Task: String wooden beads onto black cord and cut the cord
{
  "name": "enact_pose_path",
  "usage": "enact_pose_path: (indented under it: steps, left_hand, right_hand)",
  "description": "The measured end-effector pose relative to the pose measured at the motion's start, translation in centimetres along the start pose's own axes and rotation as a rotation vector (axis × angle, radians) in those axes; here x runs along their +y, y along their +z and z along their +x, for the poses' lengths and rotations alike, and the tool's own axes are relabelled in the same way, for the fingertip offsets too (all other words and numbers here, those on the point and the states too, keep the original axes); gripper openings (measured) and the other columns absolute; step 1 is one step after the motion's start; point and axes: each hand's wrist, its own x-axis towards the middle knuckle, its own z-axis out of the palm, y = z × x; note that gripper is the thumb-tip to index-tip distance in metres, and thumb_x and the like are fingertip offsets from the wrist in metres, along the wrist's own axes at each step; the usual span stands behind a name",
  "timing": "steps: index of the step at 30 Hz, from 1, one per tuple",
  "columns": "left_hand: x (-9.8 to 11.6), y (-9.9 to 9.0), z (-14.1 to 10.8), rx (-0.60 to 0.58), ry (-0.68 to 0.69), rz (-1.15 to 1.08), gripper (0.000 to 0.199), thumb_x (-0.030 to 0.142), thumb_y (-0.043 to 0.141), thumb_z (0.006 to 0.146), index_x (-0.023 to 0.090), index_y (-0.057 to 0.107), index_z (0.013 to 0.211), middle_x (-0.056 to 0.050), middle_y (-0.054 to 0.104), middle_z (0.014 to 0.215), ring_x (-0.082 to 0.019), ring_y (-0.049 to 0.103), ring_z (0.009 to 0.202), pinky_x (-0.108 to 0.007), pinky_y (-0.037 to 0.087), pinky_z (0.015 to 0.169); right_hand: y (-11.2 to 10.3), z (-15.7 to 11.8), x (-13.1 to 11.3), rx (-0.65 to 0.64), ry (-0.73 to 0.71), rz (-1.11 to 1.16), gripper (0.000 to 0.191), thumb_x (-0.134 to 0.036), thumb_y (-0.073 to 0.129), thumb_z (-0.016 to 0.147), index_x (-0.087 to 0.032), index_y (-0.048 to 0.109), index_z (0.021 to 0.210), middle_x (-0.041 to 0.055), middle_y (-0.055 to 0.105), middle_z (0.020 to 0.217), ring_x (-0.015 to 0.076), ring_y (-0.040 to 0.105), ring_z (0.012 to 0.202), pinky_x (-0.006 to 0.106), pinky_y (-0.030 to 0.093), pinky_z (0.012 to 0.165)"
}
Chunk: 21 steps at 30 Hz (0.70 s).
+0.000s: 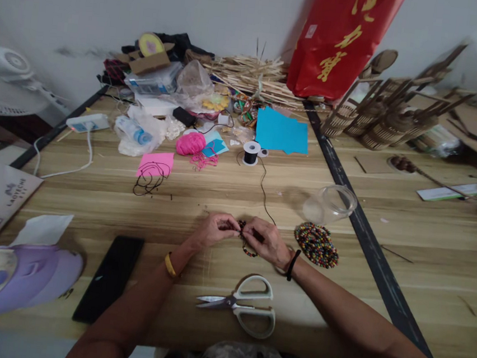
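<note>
Part of the short strand of small dark and reddish beads [250, 253] is covered by the fingers, and whether it is closed into a full ring cannot be made out. By the left hand [218, 229], thumb and forefinger are pressed together on the strand's upper end, with the other fingers curled. By the right hand [268, 242], the strand is pinched from the other side, fingers bent and almost closed. Between and just below the two hands, the strand is hung in a curve, its beads tiny and closely set.

A yellow band [170, 264] is worn on the left wrist, a black band [293, 265] on the right. Just right of the right hand, a coiled heap of multicoloured bead strings [316, 244] is laid on the wood-grained table [186, 196], with a clear round plastic container [315, 210] beyond it. From a white spool of black cord [250, 154] beyond the hands, a loose length is led to behind the right hand, where its end is lost. Nearer than the hands, white-handled scissors [230, 302] are left spread open. Left of the left forearm, a flat black rectangular device [109, 278] is placed; farther left, a purple-and-white appliance [35, 277] is cut off by the view's edge.
</note>
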Motion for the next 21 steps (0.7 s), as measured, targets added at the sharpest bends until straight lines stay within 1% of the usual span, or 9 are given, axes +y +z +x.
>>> enact_pose_path:
  steps: [6,21]
  left_hand:
    - [-0.05,0.02,-0.01,-0.004,-0.004,0.0,0.02,0.024,0.074,0.064,0.011,0.065,0.075,-0.005,0.066,0.076,-0.012,0.062,0.073,-0.025,0.049,0.075]
    - [-0.18,-0.01,0.01,-0.008,0.013,0.014,0.019,0.024,0.073,0.065,0.01,0.064,0.076,-0.005,0.066,0.077,-0.013,0.061,0.073,-0.024,0.048,0.073]
  right_hand:
    - [-0.01,-0.08,0.12,-0.014,-0.001,0.008,0.016,-0.026,0.049,0.092,-0.018,0.057,0.08,0.0043,0.059,0.074,0.014,0.053,0.066,0.026,0.043,0.061]
    - [0.0,-0.01,0.06,-0.024,-0.009,0.029,0.018,-0.029,0.049,0.092,-0.018,0.056,0.08,0.0043,0.059,0.074,0.0144,0.054,0.067,0.025,0.043,0.062]
